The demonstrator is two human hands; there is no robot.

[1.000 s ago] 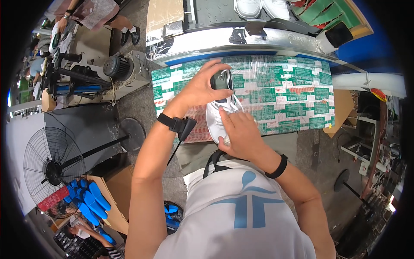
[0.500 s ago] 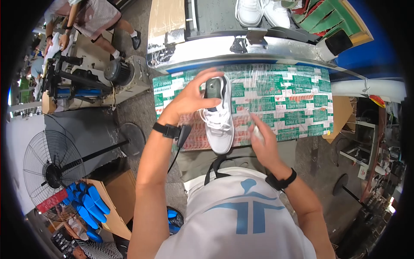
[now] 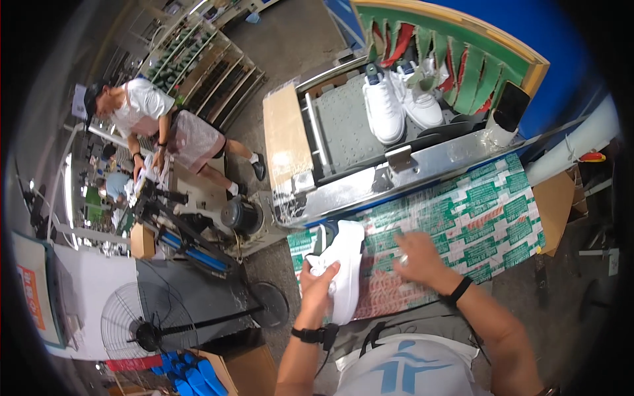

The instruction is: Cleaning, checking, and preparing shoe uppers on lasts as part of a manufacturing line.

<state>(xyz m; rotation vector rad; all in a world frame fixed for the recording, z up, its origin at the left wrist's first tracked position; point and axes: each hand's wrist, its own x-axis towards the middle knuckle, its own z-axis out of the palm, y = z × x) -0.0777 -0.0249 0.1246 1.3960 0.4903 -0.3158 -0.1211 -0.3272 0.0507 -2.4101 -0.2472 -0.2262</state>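
A white lace-up sneaker (image 3: pixel 347 270) is in my left hand (image 3: pixel 317 285), tilted onto its side with its sole edge turned right. My thumb presses its side, and the other fingers are largely hidden by the shoe. To the right, apart from the shoe, my right hand (image 3: pixel 424 263) is over the board with its fingers curled and the index finger partly extended. Something small and pale shows in its grip, too blurred to name. Both hands are above a board wrapped in green-and-white printed tape (image 3: pixel 472 228).
Beyond the board runs a metal-edged conveyor (image 3: pixel 333 115) bearing a pair of white sneakers (image 3: pixel 384 109) before a green strip curtain (image 3: pixel 456 59). A black fan (image 3: pixel 146 335), a motor (image 3: pixel 241 216) and a carton (image 3: pixel 244 369) stand left. A person (image 3: pixel 158 122) works at far left.
The view has swung left and upward. My left hand has moved from the shoe's collar to its side, and the sneaker has turned from upright onto its side. The right hand remains beside it.
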